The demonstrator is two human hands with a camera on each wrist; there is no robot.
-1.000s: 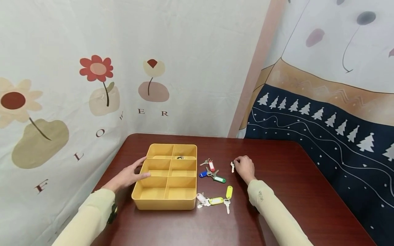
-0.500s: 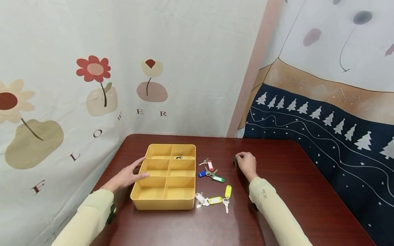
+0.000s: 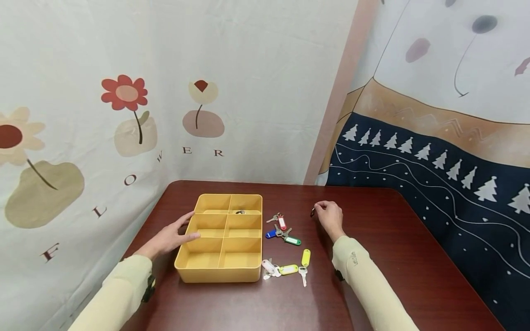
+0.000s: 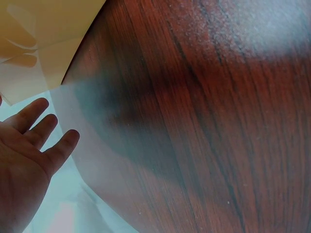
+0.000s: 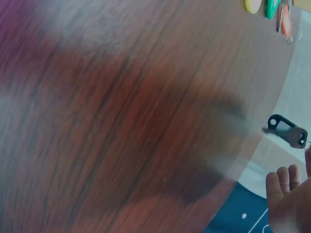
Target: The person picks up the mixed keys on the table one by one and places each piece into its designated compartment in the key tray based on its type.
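In the head view my left hand rests at the left side of a yellow six-compartment box, thumb over the rim. Its fingers are fairly straight and spread in the left wrist view. My right hand, raised over the right half of the table, pinches a key by its ring. A black key tag hangs from the same ring. Between box and right hand lie keys with a red tag, a blue tag and a green tag.
Nearer the front, beside the box, lie keys with a white tag and two yellow tags, one flat and one upright in view. A small dark item sits in the back right compartment. Printed cloth hangs behind the brown table.
My right hand has lifted the key with the black tag and turned it; it now hangs from the fingertips. The left hand and box stay put, while the head view shifts slightly.
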